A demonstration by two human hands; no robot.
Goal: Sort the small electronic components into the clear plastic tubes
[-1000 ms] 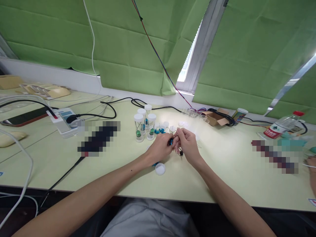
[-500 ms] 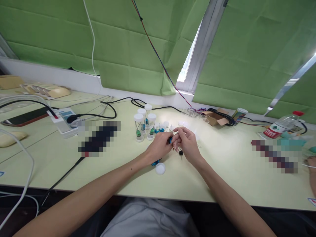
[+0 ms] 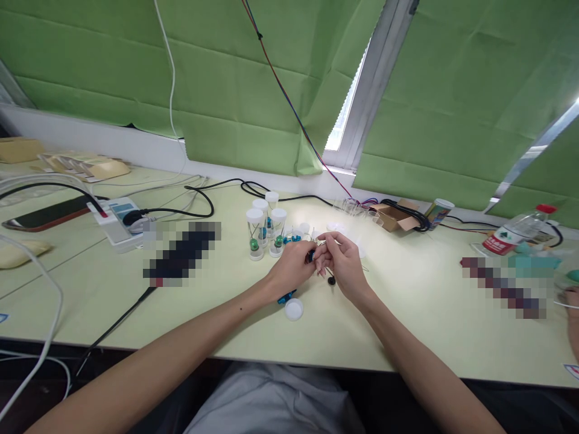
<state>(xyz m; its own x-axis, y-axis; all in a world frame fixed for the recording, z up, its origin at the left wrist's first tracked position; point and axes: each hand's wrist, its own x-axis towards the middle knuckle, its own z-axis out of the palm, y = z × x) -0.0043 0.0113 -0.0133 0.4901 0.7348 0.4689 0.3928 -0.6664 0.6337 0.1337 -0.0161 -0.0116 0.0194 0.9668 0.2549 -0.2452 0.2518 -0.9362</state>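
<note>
The fingertips of the right hand [image 3: 341, 262] are slightly repositioned relative to the earlier frame, and less blue shows on the blue-black part [image 3: 310, 257]. This indicates fine handling in progress. From left to right: capped tubes [image 3: 278, 216] stand at the far left, unchanged. The left hand [image 3: 289, 268] grips the part between thumb and fingers. A white lid [image 3: 294, 309] lies nearer. A black piece [image 3: 332, 281] sits below the curled right fingers; whether these pinch anything cannot be determined.
</note>
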